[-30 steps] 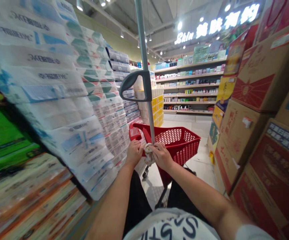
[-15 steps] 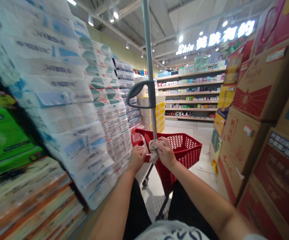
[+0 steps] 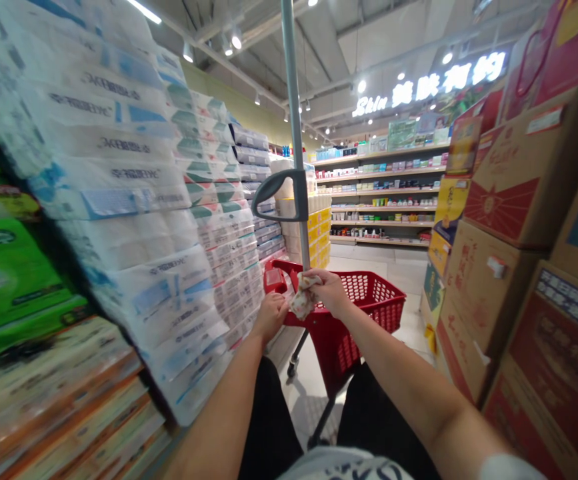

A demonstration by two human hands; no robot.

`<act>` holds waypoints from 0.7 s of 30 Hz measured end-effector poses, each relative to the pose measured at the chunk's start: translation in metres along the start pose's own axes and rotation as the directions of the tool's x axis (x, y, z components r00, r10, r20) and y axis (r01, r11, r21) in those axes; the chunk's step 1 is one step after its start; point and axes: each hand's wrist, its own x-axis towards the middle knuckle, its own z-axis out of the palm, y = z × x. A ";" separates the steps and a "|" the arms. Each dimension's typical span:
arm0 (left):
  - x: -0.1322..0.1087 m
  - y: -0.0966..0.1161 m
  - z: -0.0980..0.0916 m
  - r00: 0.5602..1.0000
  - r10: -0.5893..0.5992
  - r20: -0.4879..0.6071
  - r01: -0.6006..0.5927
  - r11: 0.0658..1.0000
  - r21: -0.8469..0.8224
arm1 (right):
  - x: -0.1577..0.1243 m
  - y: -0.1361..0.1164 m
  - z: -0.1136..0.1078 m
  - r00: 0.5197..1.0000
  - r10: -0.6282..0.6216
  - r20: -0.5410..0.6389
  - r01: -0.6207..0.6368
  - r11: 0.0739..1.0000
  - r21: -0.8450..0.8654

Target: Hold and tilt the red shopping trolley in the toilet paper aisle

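Observation:
A red plastic shopping cart on wheels stands right in front of me. From its near side a tall grey pole rises, with a grey loop handle partway up. My right hand pinches a light patterned cloth against the pole's lower end, at the cart's near rim. My left hand is closed at the cart's left near edge, beside the cloth. What its fingers wrap is mostly hidden, but it seems to be the cart's red handle.
Tall stacks of white tissue packs line the left, with green packs nearer. Cardboard boxes are piled on the right. Shelves of small goods stand across the back, beyond a pale floor.
The cloth has loosened from around the pole and hangs more spread out, slightly left. My right hand shifted a little with it. My left hand stays at the cart's edge.

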 end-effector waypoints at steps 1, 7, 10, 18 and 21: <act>0.001 -0.003 0.000 1.000 -0.005 0.005 0.005 1.000 0.022 | 0.004 0.000 0.002 0.999 0.046 0.024 -0.047 0.999 0.020; -0.004 0.004 0.007 0.995 -0.079 -0.065 0.092 0.972 0.218 | -0.016 0.022 0.005 0.988 -0.148 0.038 0.153 0.972 -0.181; -0.008 0.024 0.010 0.987 -0.113 -0.110 0.136 0.965 0.224 | -0.034 0.037 0.004 0.978 -0.187 0.090 0.205 0.937 -0.282; -0.003 0.057 0.023 0.984 -0.148 -0.102 0.171 0.948 0.268 | -0.048 0.028 0.007 0.967 -0.220 0.130 0.255 0.859 -0.444; -0.005 0.059 0.027 0.985 -0.137 -0.106 0.160 0.951 0.265 | -0.049 -0.005 0.011 0.932 -0.363 0.012 0.301 0.754 -0.583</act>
